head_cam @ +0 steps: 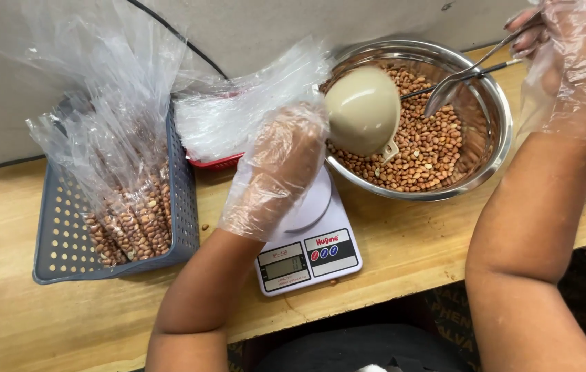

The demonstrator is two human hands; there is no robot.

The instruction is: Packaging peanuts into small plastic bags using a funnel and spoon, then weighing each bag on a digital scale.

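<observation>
Over the wooden bench [24, 324], from the head camera, both hands are in thin, crinkled clear plastic gloves. The left hand [276, 172] hovers over the white kitchen scale [320, 244], fingers curled shut around the handle end of a smooth beige plastic scoop [362, 110]. The scoop is tipped bottom-up, its rounded back to the camera, hanging above the near rim of the steel bowl [496, 148]. The right hand [572, 62] is up at the far right, fingers pinched closed on the handle of a metal spoon [444, 93], whose bowl points down into the peanuts. A second thin dark handle lies beside it; whether it belongs to another utensil, I cannot tell.

The peanuts [424, 148], reddish-brown and skin-on, fill the bottom of that shiny round bowl. By my reading, this is the scooping step, with the portion not yet on the scale: the round white platter shows no bag on its visible part, though the hand covers much of it. The next move would seem to call for a steady dip of the scoop and a level carry, so nothing rolls off.

Off to the left sits a grey perforated plastic basket [59, 234], holding clear bags of peanuts [131, 220], their tops loose and crumpled. Behind the scale, a heap of empty clear bags [238, 114] rests on a red tray [217, 162]. One stray nut [205, 226] lies beside the basket.
</observation>
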